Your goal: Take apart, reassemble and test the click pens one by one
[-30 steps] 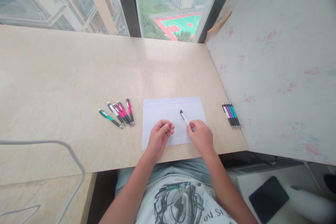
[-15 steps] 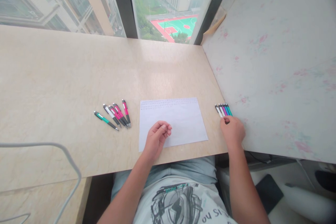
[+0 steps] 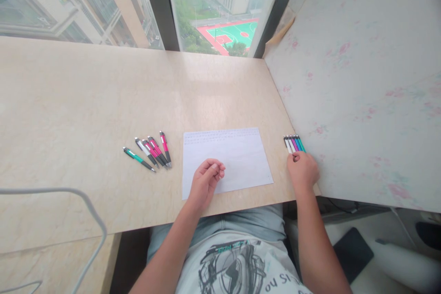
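A white sheet of paper (image 3: 237, 154) with faint lines of writing along its top lies near the table's front edge. My left hand (image 3: 206, 180) rests on the sheet's lower left part, fingers loosely curled, holding nothing I can see. My right hand (image 3: 303, 171) lies at the right edge of the table, its fingers closed over the near ends of a row of several pens (image 3: 292, 143). The row has white, purple and green pens lying side by side. Several more pens (image 3: 149, 150), pink, white and green, lie fanned out left of the paper.
The beige marble-look table (image 3: 103, 101) stretches far to the left and back to a window. A pale wall panel (image 3: 361, 78) rises right beside the row of pens. A white wire frame (image 3: 87, 206) curves at the lower left. A dark flat object (image 3: 353, 253) lies on the floor.
One second ago my right hand held a white pen over the paper. It carried the pen right to the row by the wall. My left hand has stayed put.
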Motion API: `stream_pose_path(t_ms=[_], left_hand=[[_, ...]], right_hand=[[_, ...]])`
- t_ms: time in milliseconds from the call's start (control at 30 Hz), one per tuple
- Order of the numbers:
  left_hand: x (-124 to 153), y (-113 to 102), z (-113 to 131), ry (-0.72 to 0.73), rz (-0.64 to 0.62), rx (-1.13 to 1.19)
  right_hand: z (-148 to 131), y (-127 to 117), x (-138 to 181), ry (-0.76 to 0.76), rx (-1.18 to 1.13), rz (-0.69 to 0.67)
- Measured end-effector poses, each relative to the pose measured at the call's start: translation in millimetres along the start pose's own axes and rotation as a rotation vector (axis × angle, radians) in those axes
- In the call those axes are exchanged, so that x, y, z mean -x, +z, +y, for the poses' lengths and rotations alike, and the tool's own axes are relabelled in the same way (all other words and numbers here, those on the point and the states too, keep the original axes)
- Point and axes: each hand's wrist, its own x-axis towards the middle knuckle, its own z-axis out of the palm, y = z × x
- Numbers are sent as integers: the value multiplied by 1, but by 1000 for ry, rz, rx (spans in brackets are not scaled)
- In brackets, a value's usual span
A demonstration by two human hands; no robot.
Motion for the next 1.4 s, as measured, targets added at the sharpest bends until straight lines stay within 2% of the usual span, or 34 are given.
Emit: stream_pose_path(t_ms=[333, 467, 533, 633, 767, 867, 933, 1000, 1100, 1200, 1300, 1400], left_hand=[[-1, 0, 1, -5, 7, 2], [-1, 0, 1, -5, 4, 3], [0, 1, 0, -5, 10, 5], [2, 4, 1, -7, 22, 9], [6, 5, 21, 79, 59, -83], [11, -8, 55, 298, 209, -447], [13, -23, 81, 432, 408, -797], [16, -41, 104, 474, 613, -1147], [19, -65, 127, 428, 779, -1490], [18, -84, 136, 359, 936, -1634], [12, -94, 137, 192, 969, -1694], [5, -97, 137, 153, 996, -1742]], right_hand=[[-1, -3, -2, 17, 9, 1], [-6, -4, 2, -1, -40, 41], [-13, -5, 8, -69, -107, 46], [-33, -4, 24, -240, -238, -13], [-65, 1, 51, -430, -392, -130], [-78, 6, 63, -460, -470, -143], [-80, 9, 66, -453, -526, -124], [-80, 10, 66, -436, -594, -99], [-77, 9, 65, -404, -688, -83], [-75, 7, 65, -359, -754, -96], [-75, 6, 64, -320, -800, -103], [-73, 7, 65, -273, -846, -101]])
